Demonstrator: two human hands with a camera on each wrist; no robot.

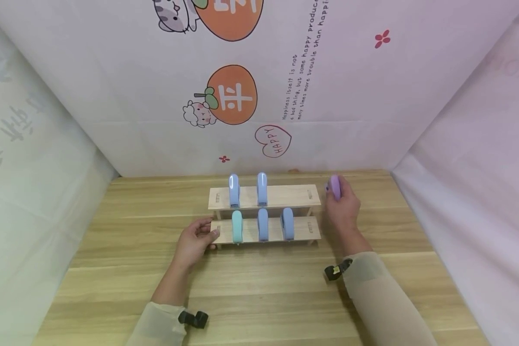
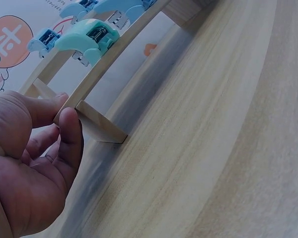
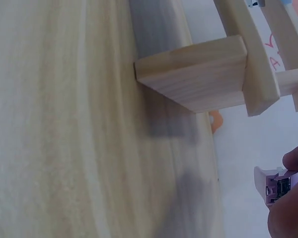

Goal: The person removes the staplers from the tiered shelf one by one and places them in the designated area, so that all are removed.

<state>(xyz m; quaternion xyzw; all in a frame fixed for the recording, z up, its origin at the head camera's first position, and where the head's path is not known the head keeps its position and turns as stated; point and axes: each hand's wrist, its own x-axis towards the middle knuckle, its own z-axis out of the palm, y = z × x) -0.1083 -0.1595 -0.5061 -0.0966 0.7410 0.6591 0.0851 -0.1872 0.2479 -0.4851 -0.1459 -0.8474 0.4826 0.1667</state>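
My left hand (image 1: 194,241) pinches the left end of the front wooden rack (image 1: 252,233) between thumb and fingers, close to its leg. On that rack stand a teal stapler (image 1: 237,227) and two blue staplers, one in the middle (image 1: 263,225) and one to its right (image 1: 287,224). Two more blue staplers, the left (image 1: 234,191) and the right (image 1: 262,189), stand on the rear wooden rack (image 1: 285,195). Right of the racks, my right hand (image 1: 344,204) grips a purple stapler (image 1: 335,187), whose metal inside shows in the right wrist view.
Both racks stand on a wood-grain table (image 1: 259,288), one close behind the other. A printed white cloth (image 1: 341,96) rises behind the table, and more white cloth hangs at both sides. Black straps circle both wrists.
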